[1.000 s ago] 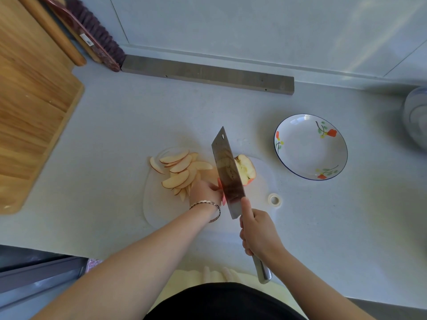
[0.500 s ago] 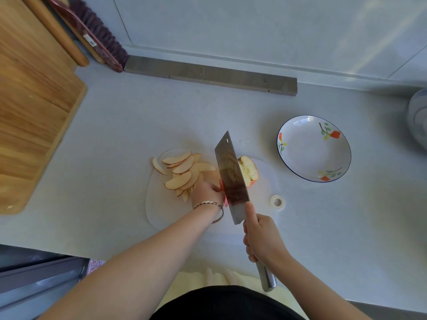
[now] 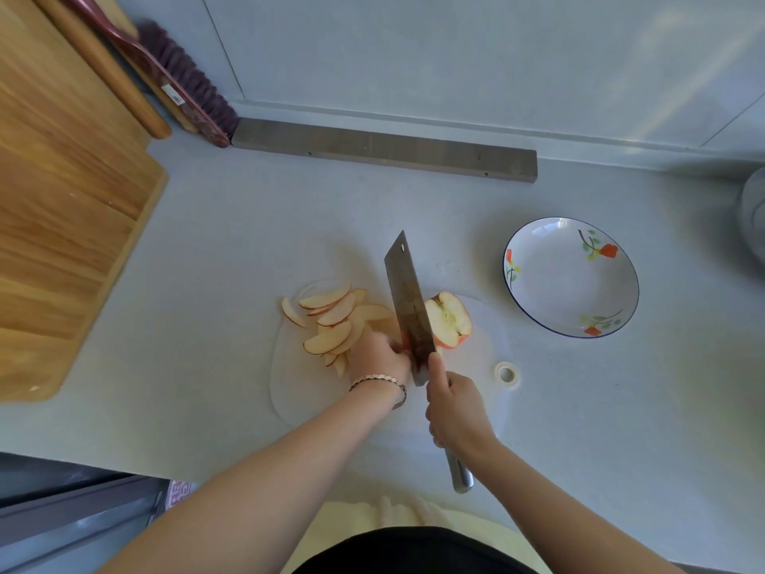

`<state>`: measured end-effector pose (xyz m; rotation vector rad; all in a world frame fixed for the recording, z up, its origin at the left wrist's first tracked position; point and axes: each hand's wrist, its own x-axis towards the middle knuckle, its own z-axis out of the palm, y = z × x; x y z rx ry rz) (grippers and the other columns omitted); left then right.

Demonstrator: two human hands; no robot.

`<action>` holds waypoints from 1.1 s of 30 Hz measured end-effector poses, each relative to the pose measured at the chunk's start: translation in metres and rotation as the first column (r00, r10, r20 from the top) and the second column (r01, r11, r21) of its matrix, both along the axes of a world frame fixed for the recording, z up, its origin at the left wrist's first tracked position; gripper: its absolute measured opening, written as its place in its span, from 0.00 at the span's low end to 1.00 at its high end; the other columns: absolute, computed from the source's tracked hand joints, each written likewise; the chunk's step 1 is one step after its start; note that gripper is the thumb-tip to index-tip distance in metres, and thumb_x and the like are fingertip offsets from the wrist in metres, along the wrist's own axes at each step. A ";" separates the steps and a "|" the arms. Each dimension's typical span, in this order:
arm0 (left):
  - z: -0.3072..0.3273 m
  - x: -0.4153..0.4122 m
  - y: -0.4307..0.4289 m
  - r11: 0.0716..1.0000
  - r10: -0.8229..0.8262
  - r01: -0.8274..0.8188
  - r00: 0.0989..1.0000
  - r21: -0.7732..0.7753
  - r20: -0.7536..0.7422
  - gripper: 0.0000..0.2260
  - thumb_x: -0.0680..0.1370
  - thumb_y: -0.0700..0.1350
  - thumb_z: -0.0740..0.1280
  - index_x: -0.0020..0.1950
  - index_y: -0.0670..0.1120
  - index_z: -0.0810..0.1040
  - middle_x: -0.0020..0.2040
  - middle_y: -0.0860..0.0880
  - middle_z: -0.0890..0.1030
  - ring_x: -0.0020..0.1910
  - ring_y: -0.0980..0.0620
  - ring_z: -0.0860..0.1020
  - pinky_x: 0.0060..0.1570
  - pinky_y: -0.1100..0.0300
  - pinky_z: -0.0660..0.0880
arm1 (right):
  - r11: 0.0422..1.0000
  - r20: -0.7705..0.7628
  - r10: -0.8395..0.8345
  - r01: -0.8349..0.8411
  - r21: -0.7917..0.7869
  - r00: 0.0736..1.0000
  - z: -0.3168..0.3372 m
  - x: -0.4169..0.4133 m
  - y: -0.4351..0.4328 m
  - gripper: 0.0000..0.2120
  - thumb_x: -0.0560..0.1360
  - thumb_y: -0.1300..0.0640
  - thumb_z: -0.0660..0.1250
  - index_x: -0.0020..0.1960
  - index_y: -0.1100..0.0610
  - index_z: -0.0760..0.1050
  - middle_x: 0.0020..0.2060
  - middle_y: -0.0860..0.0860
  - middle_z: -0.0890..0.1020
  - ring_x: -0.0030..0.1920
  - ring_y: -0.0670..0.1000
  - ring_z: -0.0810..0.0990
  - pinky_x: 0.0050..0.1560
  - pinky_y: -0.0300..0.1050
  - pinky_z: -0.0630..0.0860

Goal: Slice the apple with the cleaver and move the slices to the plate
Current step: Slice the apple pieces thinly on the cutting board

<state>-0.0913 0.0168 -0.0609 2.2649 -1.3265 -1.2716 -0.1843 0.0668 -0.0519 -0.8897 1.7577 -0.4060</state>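
Observation:
On the translucent cutting mat (image 3: 482, 345) a cut apple piece (image 3: 449, 320) lies with its core face up, just right of the cleaver (image 3: 407, 302). My right hand (image 3: 457, 408) grips the cleaver's handle, forefinger along the blade's spine. My left hand (image 3: 378, 356) sits blurred on the blade's left side, fingers curled against a piece of apple that is mostly hidden. Several thin apple slices (image 3: 335, 321) are piled on the mat's left part. The white plate (image 3: 534, 258) with flower prints stands to the right, nothing on it.
A small roll of tape (image 3: 507, 372) lies at the mat's right edge. A big wooden board (image 3: 62, 192) fills the left side. A grey bar (image 3: 381, 149) and a brush (image 3: 182, 82) lie by the back wall. A white vessel (image 3: 753, 213) shows at the right edge.
The cleaver and both hands have stayed at the apple with small shifts; my left hand is now blurred beside the blade. The view has slid slightly.

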 end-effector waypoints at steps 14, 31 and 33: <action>-0.033 0.012 0.008 0.044 -0.608 0.986 0.153 -0.159 0.779 0.13 0.62 0.39 0.65 0.45 0.47 0.75 0.47 0.50 0.78 0.44 0.49 0.77 0.41 0.56 0.77 | 0.990 0.053 -0.130 0.133 -0.050 0.990 0.061 -0.070 -0.005 0.25 0.78 0.41 0.55 0.29 0.56 0.61 0.17 0.46 0.62 0.18 0.48 0.59 0.24 0.36 0.59; -0.019 0.033 -0.020 0.299 -0.527 0.866 0.499 -0.400 0.688 0.17 0.72 0.52 0.57 0.29 0.46 0.78 0.27 0.49 0.78 0.29 0.46 0.79 0.38 0.56 0.73 | 0.989 0.048 -0.144 0.145 -0.015 0.988 0.051 -0.084 0.004 0.24 0.78 0.40 0.54 0.31 0.56 0.60 0.18 0.46 0.63 0.19 0.47 0.59 0.23 0.36 0.59; 0.000 0.015 -0.027 0.565 -0.434 0.666 0.741 -0.486 0.512 0.16 0.72 0.56 0.62 0.43 0.43 0.80 0.40 0.45 0.80 0.40 0.43 0.80 0.39 0.53 0.76 | 0.988 0.042 -0.155 0.156 -0.016 0.987 0.052 -0.088 0.003 0.24 0.78 0.40 0.54 0.31 0.57 0.60 0.18 0.46 0.63 0.19 0.47 0.59 0.22 0.36 0.59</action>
